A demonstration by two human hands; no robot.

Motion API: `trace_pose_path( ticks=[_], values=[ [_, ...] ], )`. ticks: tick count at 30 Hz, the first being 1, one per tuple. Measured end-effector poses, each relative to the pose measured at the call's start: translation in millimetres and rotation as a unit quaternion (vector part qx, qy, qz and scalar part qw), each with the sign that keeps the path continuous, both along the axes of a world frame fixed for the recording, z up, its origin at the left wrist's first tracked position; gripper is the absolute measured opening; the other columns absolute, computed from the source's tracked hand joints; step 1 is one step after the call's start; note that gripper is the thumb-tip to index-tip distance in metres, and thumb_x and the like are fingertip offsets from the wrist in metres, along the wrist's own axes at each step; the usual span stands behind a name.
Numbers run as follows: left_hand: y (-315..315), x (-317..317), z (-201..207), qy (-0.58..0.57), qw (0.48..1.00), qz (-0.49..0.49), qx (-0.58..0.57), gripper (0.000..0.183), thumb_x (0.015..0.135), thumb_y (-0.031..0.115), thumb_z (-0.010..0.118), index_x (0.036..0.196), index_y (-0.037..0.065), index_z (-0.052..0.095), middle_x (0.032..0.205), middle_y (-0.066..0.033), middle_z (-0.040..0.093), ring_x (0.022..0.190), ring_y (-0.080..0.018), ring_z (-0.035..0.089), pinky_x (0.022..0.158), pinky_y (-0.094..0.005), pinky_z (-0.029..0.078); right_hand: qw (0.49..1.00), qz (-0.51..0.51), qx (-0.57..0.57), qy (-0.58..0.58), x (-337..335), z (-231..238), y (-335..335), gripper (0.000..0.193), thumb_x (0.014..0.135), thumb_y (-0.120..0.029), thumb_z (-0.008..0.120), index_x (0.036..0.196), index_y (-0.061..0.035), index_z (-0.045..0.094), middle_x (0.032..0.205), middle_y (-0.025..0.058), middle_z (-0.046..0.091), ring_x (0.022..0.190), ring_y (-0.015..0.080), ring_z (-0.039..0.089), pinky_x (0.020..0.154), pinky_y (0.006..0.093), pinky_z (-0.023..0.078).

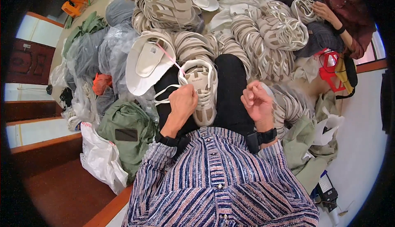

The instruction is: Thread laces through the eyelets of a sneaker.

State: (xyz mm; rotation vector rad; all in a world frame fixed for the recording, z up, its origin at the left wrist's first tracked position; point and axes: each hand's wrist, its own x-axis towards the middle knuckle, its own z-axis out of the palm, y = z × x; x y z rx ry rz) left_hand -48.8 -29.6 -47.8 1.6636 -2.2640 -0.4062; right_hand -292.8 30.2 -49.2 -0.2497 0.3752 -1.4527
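A beige and white sneaker upper (200,79) rests between my black-trousered thighs, its laced front pointing toward me. My left hand (181,105) is closed at the left edge of its lacing, pinching a white shoelace (163,101) that loops out to the left. Off to the right of the upper, my right hand (258,101) is raised with its fingers curled in; what they hold, if anything, is hidden. A pink strip (169,58) runs from the collar to another pale upper (149,62) lying open at the left.
Rows of stacked sneaker uppers (263,42) spread ahead. A co-worker's hands (323,11) handle a laced upper at the far right. Grey plastic-wrapped bundles (88,50) and a green bag (127,130) lie left. A red stool (329,70) stands right.
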Motion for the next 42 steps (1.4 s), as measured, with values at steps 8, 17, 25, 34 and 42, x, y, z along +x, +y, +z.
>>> trace_pose_path(
  ticks=[8, 17, 25, 34, 42],
  values=[
    [-15.9, 0.9, 4.2, -0.116, 0.984, -0.133, 0.014, 0.01, 0.071, 0.01, 0.055, 0.068, 0.001, 0.058, 0.069, -0.0171, 0.062, 0.065, -0.0357, 0.062, 0.059, -0.0441, 0.049, 0.999, 0.043, 0.016, 0.02, 17.8, -4.2, 4.8, 0.014, 0.089, -0.011, 0.053, 0.096, 0.0, 0.058, 0.067, 0.0054, 0.057, 0.052, 0.0119, 0.048, 0.048, 0.0235, 0.036],
    [-16.5, 6.4, 2.5, -0.003, 0.987, -0.157, 0.046, 0.008, 0.069, 0.007, 0.057, 0.075, 0.002, 0.057, 0.076, -0.0154, 0.058, 0.074, -0.0309, 0.061, 0.066, -0.0416, 0.048, 0.995, 0.077, 0.05, 0.036, 26.2, -13.9, 3.4, 0.014, 0.089, -0.012, 0.054, 0.095, -0.0003, 0.058, 0.067, 0.0049, 0.058, 0.052, 0.0113, 0.049, 0.048, 0.0236, 0.036],
    [-7.3, -9.1, 5.0, -0.125, 0.984, -0.127, -0.008, 0.009, 0.067, 0.006, 0.059, 0.075, 0.004, 0.057, 0.078, -0.0135, 0.059, 0.075, -0.0309, 0.06, 0.067, -0.0405, 0.048, 0.992, 0.103, 0.061, 0.047, 26.1, -24.1, 1.0, 0.014, 0.088, -0.011, 0.054, 0.095, -0.0007, 0.058, 0.067, 0.0043, 0.058, 0.053, 0.0106, 0.051, 0.049, 0.0229, 0.038],
    [12.2, 11.7, -6.1, 0.067, 0.997, -0.031, 0.023, 0.008, 0.079, 0.005, 0.054, 0.084, 0.0, 0.055, 0.08, -0.019, 0.058, 0.077, -0.0382, 0.057, 0.066, -0.0436, 0.045, 0.63, -0.113, -0.276, 0.717, 75.1, -16.6, -89.1, 0.017, 0.079, -0.012, 0.055, 0.09, -0.0003, 0.061, 0.084, 0.0127, 0.062, 0.07, 0.0293, 0.059, 0.065, 0.04, 0.047],
    [18.3, 19.7, -12.0, 0.135, 0.99, 0.047, 0.003, 0.008, 0.082, 0.007, 0.054, 0.084, -0.001, 0.052, 0.08, -0.0205, 0.057, 0.075, -0.0396, 0.057, 0.065, -0.0458, 0.044, 0.385, 0.223, -0.332, 0.831, 102.3, -3.7, -146.4, 0.027, 0.078, -0.03, 0.061, 0.089, -0.0058, 0.063, 0.086, 0.0134, 0.063, 0.09, 0.0299, 0.057, 0.075, 0.0414, 0.038]
  ],
)
